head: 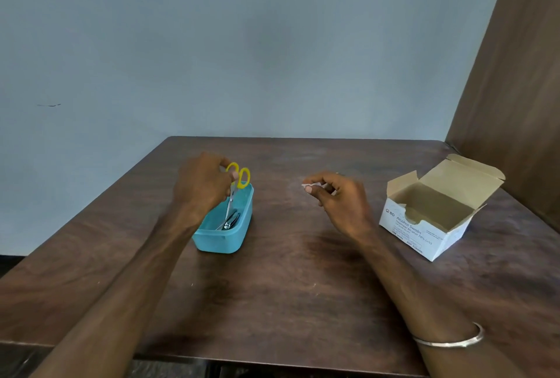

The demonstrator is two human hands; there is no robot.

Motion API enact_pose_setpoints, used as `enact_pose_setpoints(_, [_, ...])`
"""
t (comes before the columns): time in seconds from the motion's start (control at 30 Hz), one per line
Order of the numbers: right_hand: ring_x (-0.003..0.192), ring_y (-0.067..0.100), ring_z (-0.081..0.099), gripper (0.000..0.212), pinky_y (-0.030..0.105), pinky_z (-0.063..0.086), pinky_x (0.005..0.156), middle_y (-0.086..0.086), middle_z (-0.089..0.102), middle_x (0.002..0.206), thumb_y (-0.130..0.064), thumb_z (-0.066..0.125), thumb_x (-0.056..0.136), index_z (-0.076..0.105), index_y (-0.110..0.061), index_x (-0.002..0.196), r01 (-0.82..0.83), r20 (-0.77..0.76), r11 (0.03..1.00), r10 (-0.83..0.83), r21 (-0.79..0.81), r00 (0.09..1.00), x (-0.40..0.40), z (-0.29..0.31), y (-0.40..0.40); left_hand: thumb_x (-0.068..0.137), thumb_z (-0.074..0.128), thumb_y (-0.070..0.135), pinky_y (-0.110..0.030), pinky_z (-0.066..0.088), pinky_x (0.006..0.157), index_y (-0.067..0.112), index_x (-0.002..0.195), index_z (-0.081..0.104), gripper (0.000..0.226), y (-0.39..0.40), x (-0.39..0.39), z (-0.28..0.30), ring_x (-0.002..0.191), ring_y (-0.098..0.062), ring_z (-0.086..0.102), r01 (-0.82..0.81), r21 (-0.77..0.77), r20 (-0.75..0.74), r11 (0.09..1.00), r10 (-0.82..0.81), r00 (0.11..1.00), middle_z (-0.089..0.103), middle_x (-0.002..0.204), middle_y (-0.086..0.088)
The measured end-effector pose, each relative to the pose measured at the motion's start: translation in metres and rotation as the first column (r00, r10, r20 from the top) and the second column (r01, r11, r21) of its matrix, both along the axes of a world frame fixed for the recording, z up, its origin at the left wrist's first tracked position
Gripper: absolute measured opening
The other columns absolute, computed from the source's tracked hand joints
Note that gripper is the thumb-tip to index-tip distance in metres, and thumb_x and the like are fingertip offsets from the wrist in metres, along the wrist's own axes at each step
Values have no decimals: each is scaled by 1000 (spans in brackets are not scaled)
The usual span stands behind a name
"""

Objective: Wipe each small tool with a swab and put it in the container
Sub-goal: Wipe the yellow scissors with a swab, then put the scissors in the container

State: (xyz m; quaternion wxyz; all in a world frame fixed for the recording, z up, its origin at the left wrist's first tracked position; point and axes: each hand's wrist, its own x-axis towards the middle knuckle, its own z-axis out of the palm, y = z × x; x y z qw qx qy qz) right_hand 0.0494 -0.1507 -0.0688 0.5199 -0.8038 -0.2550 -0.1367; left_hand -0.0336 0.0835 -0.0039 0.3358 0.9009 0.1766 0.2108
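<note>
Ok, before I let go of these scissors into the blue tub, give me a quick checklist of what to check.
1. Scissors held by left hand at the yellow handles: ok.
2. Blade tips down inside the blue container: ok.
3. Blades shut: ok.
4. Room beside the metal tool already in the container: ok, looks enough.
5. Swab pinched in right hand, clear of the container: ok.
6. Scissors fully wiped: cannot tell.

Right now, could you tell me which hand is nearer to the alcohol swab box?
The right hand, pinching a swab, hovers just left of the alcohol swab box; the left hand is farther left, over the blue container.
</note>
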Motion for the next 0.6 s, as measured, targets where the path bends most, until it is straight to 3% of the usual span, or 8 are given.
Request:
enact_pose_setpoints(0.13, [73, 6, 65, 12, 27, 52, 70, -26, 65, 81, -22, 73, 90, 78, -28, 97, 6, 43, 997, -2, -80, 999, -2, 1, 0, 90, 65, 19, -44, 61, 71, 11, 86, 70, 10, 3, 4, -14, 57, -27, 69, 32, 22, -178, 999, -28, 984, 71, 60, -9])
enact_pose_setpoints(0.37, [67, -1, 55, 12, 24, 47, 68, -20, 62, 81, -25, 70, 91, 78, -30, 99, 38, 107, 979, -16, -200, 994, -5, 1, -3, 90, 64, 26, -36, 59, 77, 13, 93, 76, 18, -7, 8, -17, 78, -24, 71, 98, 274, -436, 957, 33, 899, 74, 81, -8])
enact_pose_setpoints(0.5, [78, 10, 63, 13, 27, 49, 71, -8, 71, 89, -26, 69, 92, 77, -30, 102, 55, 126, 968, -24, -245, 992, -10, 4, -3, 92, 62, 30, -33, 55, 70, 10, 93, 70, 21, -12, 8, -16, 80, -23, 68, 85, 360, -470, 929, 102, 877, 70, 83, -7])
enact_pose_setpoints(0.6, [85, 17, 68, 17, 31, 52, 73, 0, 76, 96, -27, 66, 94, 76, -29, 108, 73, 199, 959, -18, -273, 980, -14, 7, -2, 93, 58, 23, -31, 43, 62, 10, 90, 66, 16, -19, 2, -11, 82, -25, 64, 59, 562, -341, 825, 165, 926, 64, 82, -7])
